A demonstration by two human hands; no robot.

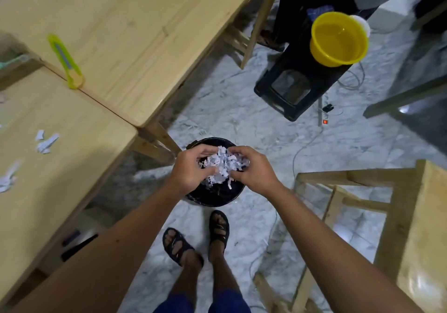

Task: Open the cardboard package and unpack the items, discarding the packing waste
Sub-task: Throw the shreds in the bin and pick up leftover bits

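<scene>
A clump of white shredded paper (223, 165) is held between both hands directly above a round black bin (217, 195) that stands on the floor. My left hand (192, 167) grips the clump from the left with curled fingers. My right hand (251, 167) grips it from the right the same way. A few strips hang down into the bin. Loose paper scraps (46, 140) lie on the near wooden table (60, 167) at the left. The cardboard package is not in view.
A green utility knife (66, 60) lies on the far wooden table (135, 34). A yellow bowl (338, 39) sits on a black stool (295, 87) at the upper right. A wooden stool frame (387, 215) stands at the right. Cables and a power strip (324, 114) lie on the marble floor.
</scene>
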